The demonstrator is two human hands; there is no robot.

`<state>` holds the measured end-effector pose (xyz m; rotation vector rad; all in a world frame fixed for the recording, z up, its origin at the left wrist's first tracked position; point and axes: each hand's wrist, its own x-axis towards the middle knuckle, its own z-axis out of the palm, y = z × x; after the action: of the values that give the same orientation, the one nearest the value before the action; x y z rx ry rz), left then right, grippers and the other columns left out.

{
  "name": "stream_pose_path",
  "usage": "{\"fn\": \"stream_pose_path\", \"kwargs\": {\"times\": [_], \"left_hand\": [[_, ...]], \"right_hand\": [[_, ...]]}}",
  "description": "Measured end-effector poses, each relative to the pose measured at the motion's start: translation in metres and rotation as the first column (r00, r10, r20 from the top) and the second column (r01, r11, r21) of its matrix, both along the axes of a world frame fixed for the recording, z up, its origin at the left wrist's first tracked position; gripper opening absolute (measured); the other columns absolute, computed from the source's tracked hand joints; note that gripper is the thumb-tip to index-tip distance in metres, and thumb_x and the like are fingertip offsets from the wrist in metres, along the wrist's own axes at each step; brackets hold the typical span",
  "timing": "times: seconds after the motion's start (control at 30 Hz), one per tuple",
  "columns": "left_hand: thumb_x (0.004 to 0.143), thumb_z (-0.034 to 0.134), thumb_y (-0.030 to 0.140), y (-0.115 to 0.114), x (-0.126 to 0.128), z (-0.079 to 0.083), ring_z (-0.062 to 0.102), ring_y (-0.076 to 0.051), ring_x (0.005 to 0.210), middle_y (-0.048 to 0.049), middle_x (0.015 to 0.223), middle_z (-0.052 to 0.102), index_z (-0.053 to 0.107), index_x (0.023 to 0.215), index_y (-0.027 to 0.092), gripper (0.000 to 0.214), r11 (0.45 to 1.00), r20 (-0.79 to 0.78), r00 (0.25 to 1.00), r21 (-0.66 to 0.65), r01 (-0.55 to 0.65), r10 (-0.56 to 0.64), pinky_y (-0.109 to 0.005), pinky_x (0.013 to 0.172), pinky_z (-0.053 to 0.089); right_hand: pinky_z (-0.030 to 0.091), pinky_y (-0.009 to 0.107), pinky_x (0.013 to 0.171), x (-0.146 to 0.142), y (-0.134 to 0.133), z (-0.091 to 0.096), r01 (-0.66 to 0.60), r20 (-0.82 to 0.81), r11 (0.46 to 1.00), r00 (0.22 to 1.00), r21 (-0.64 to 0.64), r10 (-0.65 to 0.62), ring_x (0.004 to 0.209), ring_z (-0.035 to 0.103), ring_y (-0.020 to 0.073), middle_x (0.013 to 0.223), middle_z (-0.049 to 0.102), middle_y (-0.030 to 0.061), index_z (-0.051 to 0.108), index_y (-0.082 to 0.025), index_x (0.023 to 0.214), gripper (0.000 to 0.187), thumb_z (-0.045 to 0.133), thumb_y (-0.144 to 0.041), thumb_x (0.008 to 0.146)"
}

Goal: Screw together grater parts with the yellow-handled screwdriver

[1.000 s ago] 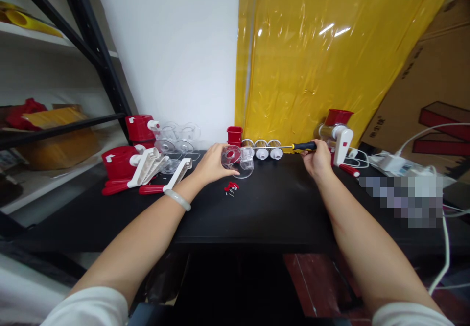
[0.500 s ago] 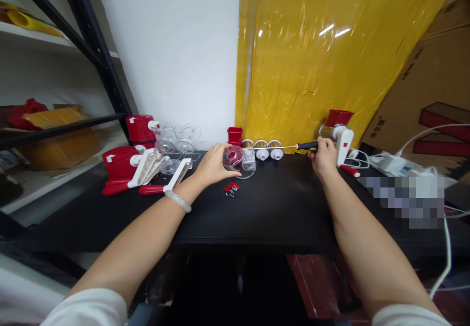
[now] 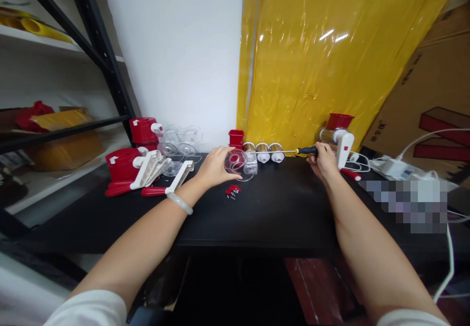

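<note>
A clear plastic body [image 3: 251, 158] is gripped in the left hand [image 3: 215, 167] at the middle of the black table [image 3: 279, 213], while a screwdriver [image 3: 307, 150] is held in the right hand [image 3: 325, 160], pointed at it; tip contact cannot be told. One grater [image 3: 344, 149] seems fully assembled; screws [image 3: 232, 197], drums [image 3: 263, 151] and cranks [image 3: 180, 175] are left loose.

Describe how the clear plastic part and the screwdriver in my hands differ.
The clear plastic part is see-through, while the screwdriver is opaque, with a dark and yellow handle. The clear plastic part is broad with rounded outlines; the screwdriver is long and thin. Your left hand holds the clear plastic part, whereas your right hand grips the screwdriver by its handle. Both are hand-held.
</note>
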<state>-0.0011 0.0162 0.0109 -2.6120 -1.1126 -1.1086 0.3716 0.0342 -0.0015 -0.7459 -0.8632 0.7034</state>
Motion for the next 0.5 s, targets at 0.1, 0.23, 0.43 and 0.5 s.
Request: {"fn": "stream_pose_path", "kwargs": {"times": [0.1, 0.23, 0.43, 0.5], "left_hand": [[0.059, 0.085, 0.055, 0.0005, -0.0003, 0.0000, 0.058, -0.032, 0.115, -0.0113, 0.120, 0.062, 0.050, 0.130, 0.021, 0.087, 1.000, -0.001, 1.000, 0.015, 0.001, -0.001, -0.046, 0.102, 0.046], [0.059, 0.085, 0.057, 0.0013, -0.0007, -0.0016, 0.059, -0.032, 0.114, -0.0115, 0.119, 0.063, 0.051, 0.130, 0.021, 0.087, 1.000, 0.020, 1.000, 0.017, -0.002, 0.001, -0.047, 0.101, 0.047], [0.059, 0.084, 0.057, 0.0031, -0.0002, -0.0048, 0.058, -0.032, 0.116, -0.0121, 0.120, 0.062, 0.052, 0.132, 0.019, 0.088, 1.000, 0.030, 1.000, -0.015, -0.005, 0.005, -0.046, 0.101, 0.048], [0.059, 0.084, 0.057, 0.0033, 0.0002, -0.0052, 0.058, -0.032, 0.116, -0.0120, 0.120, 0.062, 0.052, 0.132, 0.019, 0.088, 1.000, 0.035, 0.999, -0.018, -0.002, 0.003, -0.047, 0.101, 0.048]], "right_hand": [[0.030, 0.015, 0.034, 0.0014, 0.0010, -0.0009, -0.040, -0.031, 0.999, 0.999, -0.020, 0.039, 0.035, 0.039, 0.0048, 0.050, 0.043, -0.0114, 0.047, -0.023, 0.074, 0.034, 0.077, -0.036, 0.065], [0.037, 0.017, 0.040, 0.0008, -0.0013, 0.0013, -0.140, -0.117, 0.990, 0.984, -0.020, 0.137, 0.044, 0.048, 0.0060, 0.059, 0.051, -0.0090, 0.048, -0.023, 0.076, 0.030, 0.074, -0.027, 0.063], [0.042, 0.023, 0.041, -0.0013, -0.0048, 0.0022, -0.200, -0.142, 0.978, 0.971, -0.055, 0.190, 0.045, 0.052, 0.0115, 0.058, 0.053, -0.0071, 0.044, -0.026, 0.079, 0.039, 0.069, -0.055, 0.073], [0.038, 0.023, 0.037, -0.0014, -0.0036, -0.0007, -0.113, -0.081, 0.988, 0.991, -0.104, 0.104, 0.037, 0.043, 0.0102, 0.049, 0.043, -0.0084, 0.044, -0.026, 0.078, 0.048, 0.059, -0.071, 0.077]]}}
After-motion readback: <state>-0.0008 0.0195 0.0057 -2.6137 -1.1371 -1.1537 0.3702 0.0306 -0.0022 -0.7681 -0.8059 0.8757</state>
